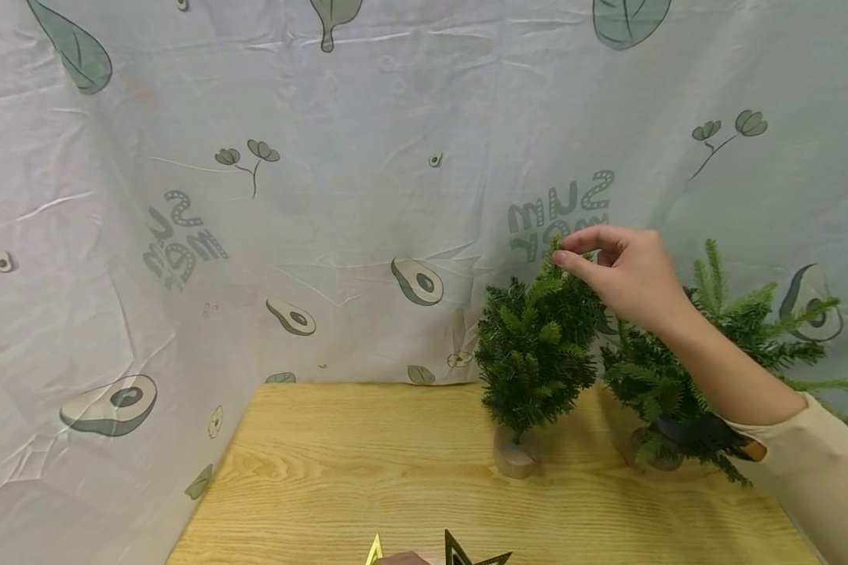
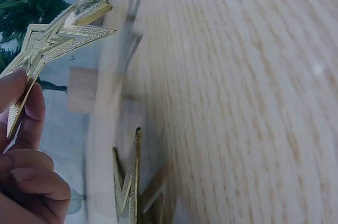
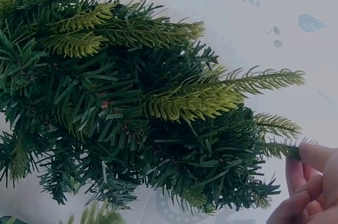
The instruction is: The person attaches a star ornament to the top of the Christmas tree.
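Observation:
In the head view a small artificial Christmas tree (image 1: 533, 353) stands upright on a round wooden base (image 1: 514, 459). My right hand (image 1: 625, 271) pinches the tip of a green twig at its top; the right wrist view shows thumb and finger on that twig (image 3: 280, 149). My left hand (image 2: 31, 155) holds a gold star tree topper (image 2: 50, 44) by one point, between thumb and fingers. Only a sliver of that hand shows at the bottom of the head view. Below it in the left wrist view, a second gold star (image 2: 127, 187) is partly visible at the table.
A second artificial tree (image 1: 650, 377) with spreading branches stands at the right, partly behind my right forearm. The wood-grain table (image 1: 339, 455) reaches back to a pale curtain (image 1: 360, 157) printed with avocados and leaves, which also hangs along the left side.

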`<move>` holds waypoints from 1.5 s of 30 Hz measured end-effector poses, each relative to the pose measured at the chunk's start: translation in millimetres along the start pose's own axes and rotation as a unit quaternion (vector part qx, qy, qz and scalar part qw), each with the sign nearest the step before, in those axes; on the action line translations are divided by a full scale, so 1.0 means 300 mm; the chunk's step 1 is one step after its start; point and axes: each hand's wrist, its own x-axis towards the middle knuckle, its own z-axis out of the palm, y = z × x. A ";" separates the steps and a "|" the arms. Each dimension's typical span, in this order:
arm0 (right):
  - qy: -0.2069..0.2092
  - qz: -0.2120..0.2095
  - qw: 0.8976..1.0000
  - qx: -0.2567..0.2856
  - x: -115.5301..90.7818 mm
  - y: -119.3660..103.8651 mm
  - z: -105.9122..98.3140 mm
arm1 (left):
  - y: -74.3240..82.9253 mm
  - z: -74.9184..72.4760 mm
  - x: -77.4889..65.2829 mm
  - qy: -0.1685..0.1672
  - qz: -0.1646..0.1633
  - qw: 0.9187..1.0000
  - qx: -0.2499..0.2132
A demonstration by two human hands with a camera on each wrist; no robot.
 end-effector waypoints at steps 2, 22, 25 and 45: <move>-0.006 0.003 1.000 0.003 0.004 -0.001 0.001 | 0.017 -0.006 0.002 0.002 -0.018 1.000 -0.017; -0.009 -0.008 0.999 0.033 0.020 0.009 0.016 | 0.149 -0.062 -0.016 0.108 -0.117 0.985 -0.065; -0.001 -0.018 0.999 0.033 0.020 0.008 0.021 | 0.154 -0.077 -0.023 0.109 -0.112 0.986 -0.064; 0.002 -0.034 0.999 0.036 0.005 -0.050 0.067 | 0.216 -0.055 -0.006 0.210 -0.160 0.964 -0.046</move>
